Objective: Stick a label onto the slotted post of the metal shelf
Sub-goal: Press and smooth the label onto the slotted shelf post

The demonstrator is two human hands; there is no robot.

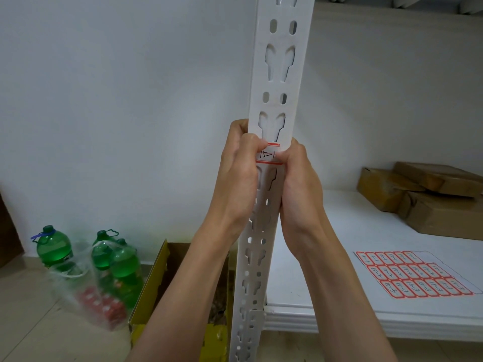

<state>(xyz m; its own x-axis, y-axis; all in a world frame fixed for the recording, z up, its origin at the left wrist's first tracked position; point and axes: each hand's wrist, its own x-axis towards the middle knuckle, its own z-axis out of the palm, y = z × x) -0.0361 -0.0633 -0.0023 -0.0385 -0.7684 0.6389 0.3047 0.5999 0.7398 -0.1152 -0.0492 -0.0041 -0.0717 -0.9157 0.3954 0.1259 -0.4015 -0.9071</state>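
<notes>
The label [269,155], white with red borders and handwritten marks, lies across the front of the white slotted post [281,82], between two keyhole slots. The left hand [239,176] curls round the post's left edge, its thumb pressing the label's left end; the right hand [300,178] grips the right edge, its thumb on the label's right end. To the right, a white shelf board [339,270] carries a sheet of red-bordered labels [415,274] and brown parcels [428,197] near the pale wall [130,100]. On the tiled floor [31,322] at left stand green bottles [53,248], some in a clear plastic bag [86,291], beside an open yellow carton [156,283].
</notes>
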